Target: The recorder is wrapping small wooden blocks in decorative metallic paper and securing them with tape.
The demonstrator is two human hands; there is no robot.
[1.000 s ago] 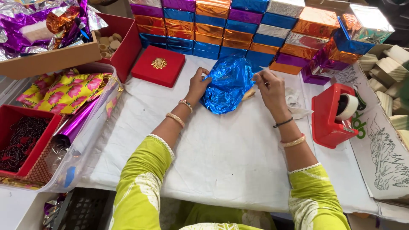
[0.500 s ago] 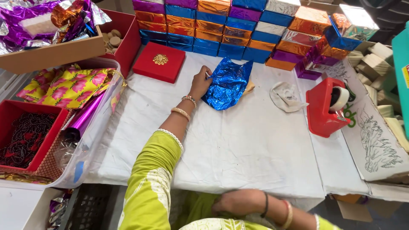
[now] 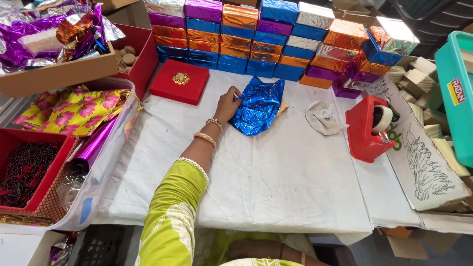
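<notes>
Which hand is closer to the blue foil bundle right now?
Left. The left hand touches the blue foil bundle at its left edge. The right forearm is drawn back near the body at the frame's bottom, its hand not visible, far from the bundle.

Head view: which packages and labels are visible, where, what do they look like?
Blue foil package: table centre, crinkled and half wrapped, left hand on its edge.
Foil-wrapped boxes: stacked rows along the back; blue, orange, purple, silver.
Red box: left of the foil package, flat, square, gold ornament on top.
Label: on the teal crate at right, small, white.
</notes>
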